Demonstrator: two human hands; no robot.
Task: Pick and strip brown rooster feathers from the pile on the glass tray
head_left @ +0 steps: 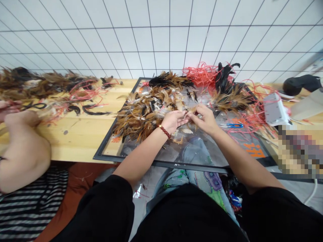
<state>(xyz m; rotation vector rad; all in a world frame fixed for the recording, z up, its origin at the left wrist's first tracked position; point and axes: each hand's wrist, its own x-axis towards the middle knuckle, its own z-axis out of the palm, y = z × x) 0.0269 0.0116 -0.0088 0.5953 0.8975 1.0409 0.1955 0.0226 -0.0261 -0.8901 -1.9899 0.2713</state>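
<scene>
At the centre my left hand [174,121], with a red bead bracelet [165,131] on the wrist, is turned partly palm up, its thumb and fingertips closed together. Close against it, my right hand [205,118] pinches with thumb and forefinger. A small tan feather [193,109] shows at the fingertips where the two hands meet; its lower end is hidden. Left of my hands, touching distance away, lies a big heap of brown feathers [141,117]. Beneath them is a dark-framed clear panel [148,156] on the wooden table.
Blue thread snips [233,125] lie right of my right hand. Behind are tangled red strings [202,75], black feathers [223,79] and a brown feather bunch [233,101]. A white box [275,109] stands at right. A co-worker's arm [25,148] rests at left near more feathers [47,84].
</scene>
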